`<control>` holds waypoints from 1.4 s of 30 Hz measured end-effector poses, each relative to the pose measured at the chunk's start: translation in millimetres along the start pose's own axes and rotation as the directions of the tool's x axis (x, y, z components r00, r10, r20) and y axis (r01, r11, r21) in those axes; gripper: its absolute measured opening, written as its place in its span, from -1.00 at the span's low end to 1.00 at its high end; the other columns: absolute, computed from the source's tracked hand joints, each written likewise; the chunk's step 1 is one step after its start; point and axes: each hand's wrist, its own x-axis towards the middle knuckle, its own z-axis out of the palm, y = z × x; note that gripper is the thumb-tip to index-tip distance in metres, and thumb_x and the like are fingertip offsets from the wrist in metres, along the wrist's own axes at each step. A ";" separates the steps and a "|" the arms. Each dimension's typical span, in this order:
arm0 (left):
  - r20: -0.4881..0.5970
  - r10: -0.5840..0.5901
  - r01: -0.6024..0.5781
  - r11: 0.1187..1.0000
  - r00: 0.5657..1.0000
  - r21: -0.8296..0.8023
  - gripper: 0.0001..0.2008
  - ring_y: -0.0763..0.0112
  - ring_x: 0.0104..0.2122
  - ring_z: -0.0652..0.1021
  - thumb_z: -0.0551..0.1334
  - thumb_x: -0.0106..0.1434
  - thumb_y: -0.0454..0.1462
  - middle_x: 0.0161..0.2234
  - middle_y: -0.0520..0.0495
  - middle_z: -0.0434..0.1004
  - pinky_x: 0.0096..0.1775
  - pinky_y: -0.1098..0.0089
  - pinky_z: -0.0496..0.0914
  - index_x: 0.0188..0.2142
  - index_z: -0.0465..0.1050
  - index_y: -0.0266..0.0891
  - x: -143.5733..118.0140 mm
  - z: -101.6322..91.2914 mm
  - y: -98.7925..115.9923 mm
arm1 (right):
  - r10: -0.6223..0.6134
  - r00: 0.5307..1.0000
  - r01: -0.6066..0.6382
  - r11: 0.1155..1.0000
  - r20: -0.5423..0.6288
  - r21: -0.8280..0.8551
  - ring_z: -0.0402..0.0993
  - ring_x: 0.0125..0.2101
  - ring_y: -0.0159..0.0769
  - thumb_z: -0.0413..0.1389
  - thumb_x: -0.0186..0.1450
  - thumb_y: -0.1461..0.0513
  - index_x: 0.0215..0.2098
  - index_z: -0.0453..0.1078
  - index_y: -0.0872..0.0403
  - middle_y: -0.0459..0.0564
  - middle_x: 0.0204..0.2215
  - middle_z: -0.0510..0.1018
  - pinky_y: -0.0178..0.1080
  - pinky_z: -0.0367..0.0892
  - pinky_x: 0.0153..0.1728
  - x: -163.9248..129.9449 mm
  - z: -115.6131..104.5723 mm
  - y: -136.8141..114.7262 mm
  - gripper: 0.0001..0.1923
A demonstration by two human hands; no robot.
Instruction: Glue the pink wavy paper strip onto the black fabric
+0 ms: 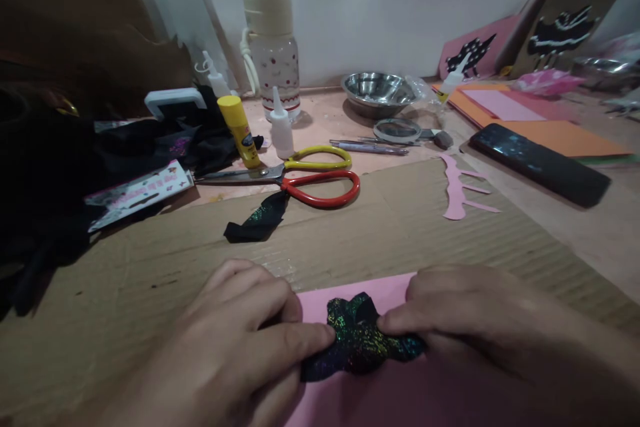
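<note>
A black fabric cutout (357, 340) with green and gold glitter lies on a pink paper sheet (313, 303). From the left, my left hand (250, 340) presses its thumb onto the cutout, its other fingers curled together by the sheet's left side. On the opposite side, my right hand (465, 313) pushes a fingertip against the cutout's right part, with its fingers folded in at the sheet's edge. The hands partly cover the cutout's two ends. Beyond them, a black glittery scrap (260, 217) touches the scissors (320, 180) with red and yellow handles.
Corrugated cardboard (380, 233) covers the work surface. A glue stick (237, 130), glue bottle (283, 130), water bottle (274, 53) and metal bowl (375, 93) stand behind. To the right lie a pink paper cutout (455, 190), a dark phone-like object (540, 163) and coloured paper (575, 137).
</note>
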 end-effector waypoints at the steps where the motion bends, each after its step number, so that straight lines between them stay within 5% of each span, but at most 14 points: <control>1: -0.003 -0.001 0.001 1.000 1.000 -0.003 -0.65 0.37 -0.42 0.41 0.11 0.27 -0.49 -0.42 0.09 0.46 -0.33 0.36 0.28 -0.17 0.54 -0.03 1.7 -1.1 0.9 | -0.021 1.000 0.021 1.000 0.007 0.009 0.65 -0.31 -0.37 0.09 0.38 0.40 -0.06 0.62 -0.02 -0.07 -0.30 0.72 -0.37 0.47 -0.26 -0.1 -2.4 -1.1 -0.67; 7: 0.002 0.002 -0.002 0.999 1.000 0.034 -0.67 0.40 -0.44 0.45 0.15 0.25 -0.48 -0.43 0.10 0.51 -0.36 0.39 0.31 -0.21 0.57 -0.04 8.7 -8.0 3.5 | -0.011 1.000 0.010 1.000 0.020 0.014 0.67 -0.22 -0.28 0.04 0.37 0.45 0.03 0.59 0.00 -0.01 -0.20 0.72 -0.29 0.51 -0.18 -4.4 -6.1 0.1 -0.59; 30: 0.070 0.013 -0.018 0.998 0.997 0.068 -0.66 0.40 -0.43 0.51 0.18 0.25 -0.46 -0.41 0.10 0.56 -0.32 0.38 0.36 -0.18 0.61 -0.01 7.1 -7.2 1.5 | -0.005 1.000 0.005 0.999 0.002 -0.046 0.62 -0.29 -0.33 0.04 0.36 0.44 0.01 0.60 -0.04 -0.05 -0.31 0.68 -0.33 0.46 -0.25 -2.6 -1.7 -2.9 -0.58; 42: 0.016 0.008 -0.008 0.999 1.000 0.049 -0.64 0.40 -0.43 0.49 0.15 0.25 -0.47 -0.42 0.10 0.56 -0.33 0.36 0.34 -0.20 0.63 -0.03 10.8 -5.9 4.9 | -0.034 0.999 0.035 0.997 0.021 -0.071 0.57 -0.33 -0.29 0.02 0.36 0.41 0.04 0.60 -0.05 -0.05 -0.35 0.64 -0.29 0.41 -0.29 -0.8 1.8 1.7 -0.56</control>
